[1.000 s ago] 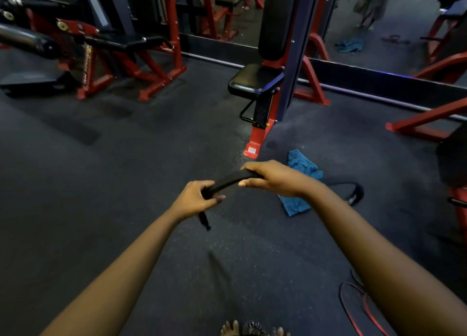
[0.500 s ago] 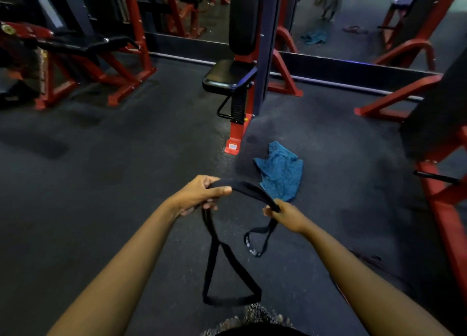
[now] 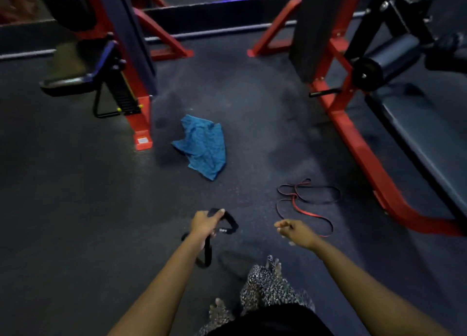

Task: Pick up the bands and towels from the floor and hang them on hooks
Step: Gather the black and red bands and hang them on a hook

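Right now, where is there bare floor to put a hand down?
Widest bare floor lies left of the blue towel and the left hand, short of the red seat post. A narrower patch sits between towel and red-black band. Crowded on the right: band loops beside the red frame rail.

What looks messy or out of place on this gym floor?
A blue towel lies crumpled on the floor beside a red machine base, and a red-and-black band sprawls in tangled loops nearby. Both belong on hooks.

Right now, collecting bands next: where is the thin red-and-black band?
Head view: the red-and-black band lies on the floor right of centre, beyond the right hand, between the crumpled blue towel and the red frame.
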The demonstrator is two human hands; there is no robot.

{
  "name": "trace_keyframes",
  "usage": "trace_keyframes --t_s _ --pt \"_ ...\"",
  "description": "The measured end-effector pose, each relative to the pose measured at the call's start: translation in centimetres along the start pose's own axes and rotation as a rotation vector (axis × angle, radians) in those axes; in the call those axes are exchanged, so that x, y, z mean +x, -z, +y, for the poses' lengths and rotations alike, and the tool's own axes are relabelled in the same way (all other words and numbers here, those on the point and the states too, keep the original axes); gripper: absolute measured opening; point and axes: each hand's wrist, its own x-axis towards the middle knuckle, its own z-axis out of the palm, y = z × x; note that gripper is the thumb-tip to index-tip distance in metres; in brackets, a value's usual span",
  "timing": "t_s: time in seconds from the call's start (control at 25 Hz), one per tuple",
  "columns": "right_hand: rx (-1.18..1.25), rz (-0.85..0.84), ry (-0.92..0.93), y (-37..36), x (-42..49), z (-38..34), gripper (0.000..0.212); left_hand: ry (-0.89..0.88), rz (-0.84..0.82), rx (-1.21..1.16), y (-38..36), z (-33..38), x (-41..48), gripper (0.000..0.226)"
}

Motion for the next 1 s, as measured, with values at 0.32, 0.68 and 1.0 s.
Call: trace_keyframes --t_s 0.32,0.68,1.0 --pt "0.239 0.234 -0.160 3.9 21.6 15.5 0.038 -0.117 0.110 0.213 -20.3 -1.9 20.0 0.041" --pt "-0.310 0.209 -0.232 -4.4 46.9 40.2 0.073 -0.240 -0.298 0.449 -39.1 -15.8 41.4 0.027" --pt "-0.253 0.522 -0.064 0.1 43.7 36.2 0.029 -0.379 -0.364 0.436 -40.4 -10.0 38.8 0.026"
